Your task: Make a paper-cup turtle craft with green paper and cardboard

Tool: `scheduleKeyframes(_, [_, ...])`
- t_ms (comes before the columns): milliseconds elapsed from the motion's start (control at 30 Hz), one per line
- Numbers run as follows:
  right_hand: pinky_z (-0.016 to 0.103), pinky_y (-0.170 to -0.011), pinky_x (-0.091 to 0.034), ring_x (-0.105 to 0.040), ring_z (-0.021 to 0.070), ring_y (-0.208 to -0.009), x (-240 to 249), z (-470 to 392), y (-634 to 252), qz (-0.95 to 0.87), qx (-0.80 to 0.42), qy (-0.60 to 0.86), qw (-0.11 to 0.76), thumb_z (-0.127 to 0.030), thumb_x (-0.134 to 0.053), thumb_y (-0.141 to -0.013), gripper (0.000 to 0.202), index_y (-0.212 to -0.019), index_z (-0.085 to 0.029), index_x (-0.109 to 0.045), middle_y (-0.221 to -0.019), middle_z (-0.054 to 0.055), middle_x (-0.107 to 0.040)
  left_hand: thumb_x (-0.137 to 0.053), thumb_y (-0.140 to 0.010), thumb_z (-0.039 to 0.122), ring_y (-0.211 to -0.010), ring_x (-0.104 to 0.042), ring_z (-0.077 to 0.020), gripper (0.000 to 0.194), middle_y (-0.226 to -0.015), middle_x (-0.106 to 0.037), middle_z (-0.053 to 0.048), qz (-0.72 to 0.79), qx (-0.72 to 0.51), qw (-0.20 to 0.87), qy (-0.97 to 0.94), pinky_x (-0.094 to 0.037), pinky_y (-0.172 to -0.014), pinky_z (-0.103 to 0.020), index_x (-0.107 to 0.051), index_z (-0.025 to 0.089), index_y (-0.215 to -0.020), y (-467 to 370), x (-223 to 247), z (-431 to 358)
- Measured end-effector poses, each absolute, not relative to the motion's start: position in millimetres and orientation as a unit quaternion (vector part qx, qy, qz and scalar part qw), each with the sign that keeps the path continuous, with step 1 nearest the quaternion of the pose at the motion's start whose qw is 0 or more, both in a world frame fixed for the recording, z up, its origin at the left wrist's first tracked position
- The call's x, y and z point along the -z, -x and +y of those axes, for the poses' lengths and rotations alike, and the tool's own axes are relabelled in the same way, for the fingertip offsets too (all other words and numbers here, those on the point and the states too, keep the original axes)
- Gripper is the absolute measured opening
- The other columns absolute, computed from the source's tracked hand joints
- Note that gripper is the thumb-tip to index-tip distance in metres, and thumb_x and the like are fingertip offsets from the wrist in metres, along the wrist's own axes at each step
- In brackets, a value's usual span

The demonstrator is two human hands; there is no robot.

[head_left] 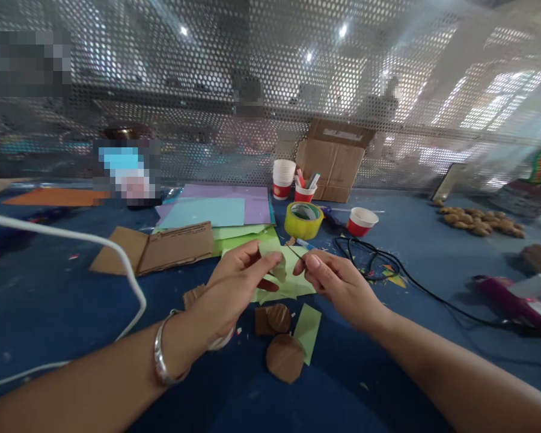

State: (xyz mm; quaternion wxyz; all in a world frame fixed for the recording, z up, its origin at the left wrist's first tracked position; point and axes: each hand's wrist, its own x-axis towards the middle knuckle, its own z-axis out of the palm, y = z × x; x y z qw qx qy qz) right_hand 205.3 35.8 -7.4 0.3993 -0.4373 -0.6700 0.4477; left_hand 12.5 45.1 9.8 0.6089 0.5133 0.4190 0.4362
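Observation:
My left hand (238, 279), with a silver bangle on its wrist, pinches a small piece of light green paper (277, 267) between thumb and fingers. Close on its right, my right hand (331, 273) is closed around a thin, dark, pointed tool (294, 251) whose tip points toward the paper; its kind is hard to make out. Beneath both hands lie more light green sheets (304, 285). Nearer to me are a round cardboard disc (285, 359), a smaller brown disc (278, 317) on a cardboard piece, and a green paper strip (307, 334).
Yellow tape (303, 225), a red-and-white paper cup (361, 222) and a cup of markers (305, 191) stand beyond my hands. A black cable (415, 282) runs right; a white cable (94, 237) crosses at left. Folded cardboard (175, 248) lies left; peanut-like pieces (478, 221) lie right.

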Motion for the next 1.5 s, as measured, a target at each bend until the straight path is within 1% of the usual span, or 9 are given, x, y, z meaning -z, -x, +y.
scheduleKeyframes(67, [0.025, -0.051, -0.024, -0.029, 0.0088, -0.055, 7.8, 36.6, -206.0, -0.669, -0.444, 0.447, 0.395, -0.059, -0.047, -0.099, 0.046, -0.085, -0.018, -0.064, -0.064, -0.005, -0.035, -0.069, -0.089, 0.041, -0.08, -0.065, -0.0149, 0.021, -0.084, -0.071, -0.001, 0.42, -0.423, 0.613, -0.519, -0.053, -0.068, -0.024, -0.071, 0.02, -0.088, -12.7, -10.5, 43.7])
scheduleKeyframes(233, [0.024, -0.05, -0.025, -0.031, 0.0081, -0.055, 6.0, 36.8, -205.3, -0.684, -0.425, 0.446, 0.39, -0.058, -0.049, -0.099, 0.047, -0.078, -0.017, -0.06, -0.067, -0.004, -0.04, -0.068, -0.09, 0.04, -0.077, -0.064, -0.0141, 0.021, -0.081, -0.07, -0.002, 0.413, -0.405, 0.623, -0.527, -0.054, -0.067, -0.024, -0.073, 0.019, -0.088, -13.5, -9.1, 41.9])
scheduleKeyframes(433, [0.024, -0.05, -0.025, -0.03, 0.0082, -0.055, 6.4, 36.7, -205.0, -0.683, -0.429, 0.442, 0.393, -0.058, -0.048, -0.099, 0.048, -0.075, -0.018, -0.055, -0.067, -0.004, -0.04, -0.07, -0.088, 0.039, -0.082, -0.066, -0.0163, 0.023, -0.089, -0.073, -0.004, 0.398, -0.395, 0.623, -0.546, -0.057, -0.067, -0.025, -0.076, 0.019, -0.098, -15.6, -8.0, 38.5])
scheduleKeyframes(600, [0.024, -0.052, -0.028, -0.032, 0.0086, -0.059, 6.3, 36.2, -204.9, -0.689, -0.434, 0.436, 0.382, -0.057, -0.048, -0.099, 0.047, -0.076, -0.017, -0.055, -0.069, -0.003, -0.041, -0.069, -0.09, 0.038, -0.085, -0.067, -0.0181, 0.024, -0.093, -0.073, -0.005, 0.379, -0.395, 0.628, -0.553, -0.059, -0.069, -0.027, -0.076, 0.019, -0.103, -16.3, -8.1, 37.6])
scheduleKeyframes(800, [0.024, -0.052, -0.028, -0.031, 0.0087, -0.059, 4.8, 35.4, -204.9, -0.69, -0.436, 0.439, 0.376, -0.058, -0.048, -0.099, 0.048, -0.076, -0.017, -0.055, -0.069, -0.003, -0.041, -0.071, -0.089, 0.035, -0.073, -0.066, -0.0137, 0.02, -0.084, -0.072, -0.001, 0.377, -0.387, 0.632, -0.556, -0.056, -0.065, -0.023, -0.077, 0.019, -0.1, -14.9, -8.3, 36.9])
scheduleKeyframes(933, [0.024, -0.053, -0.028, -0.031, 0.0089, -0.059, 4.1, 34.5, -204.9, -0.693, -0.43, 0.437, 0.379, -0.057, -0.047, -0.099, 0.048, -0.072, -0.018, -0.05, -0.068, -0.004, -0.039, -0.071, -0.089, 0.032, -0.067, -0.065, -0.0118, 0.017, -0.077, -0.071, 0.0, 0.38, -0.384, 0.634, -0.553, -0.053, -0.062, -0.021, -0.078, 0.019, -0.097, -16.2, -10.2, 35.2])
scheduleKeyframes(1100, [0.024, -0.054, -0.029, -0.032, 0.0094, -0.06, 3.8, 33.7, -204.9, -0.695, -0.43, 0.434, 0.379, -0.058, -0.047, -0.099, 0.049, -0.07, -0.019, -0.048, -0.068, -0.004, -0.039, -0.071, -0.089, 0.029, -0.064, -0.065, -0.0104, 0.015, -0.078, -0.072, 0.001, 0.376, -0.387, 0.644, -0.543, -0.051, -0.059, -0.019, -0.078, 0.019, -0.098, -17.2, -10.7, 33.7])
scheduleKeyframes(1333, [0.024, -0.053, -0.029, -0.032, 0.0093, -0.059, 3.3, 33.7, -205.6, -0.701, -0.422, 0.437, 0.374, -0.057, -0.046, -0.1, 0.049, -0.07, -0.018, -0.049, -0.067, -0.004, -0.04, -0.074, -0.086, 0.035, -0.063, -0.063, -0.0108, 0.02, -0.075, -0.071, 0.0, 0.379, -0.381, 0.642, -0.547, -0.05, -0.06, -0.02, -0.077, 0.018, -0.096, -16.0, -11.2, 33.6])
scheduleKeyframes(1500, [0.023, -0.051, -0.028, -0.031, 0.0088, -0.057, 3.1, 34.1, -206.0, -0.697, -0.425, 0.438, 0.376, -0.059, -0.048, -0.098, 0.049, -0.071, -0.019, -0.05, -0.066, -0.004, -0.039, -0.075, -0.084, 0.04, -0.063, -0.063, -0.0124, 0.026, -0.076, -0.071, -0.002, 0.407, -0.378, 0.63, -0.543, -0.049, -0.06, -0.022, -0.075, 0.015, -0.089, -17.3, -11.0, 34.4])
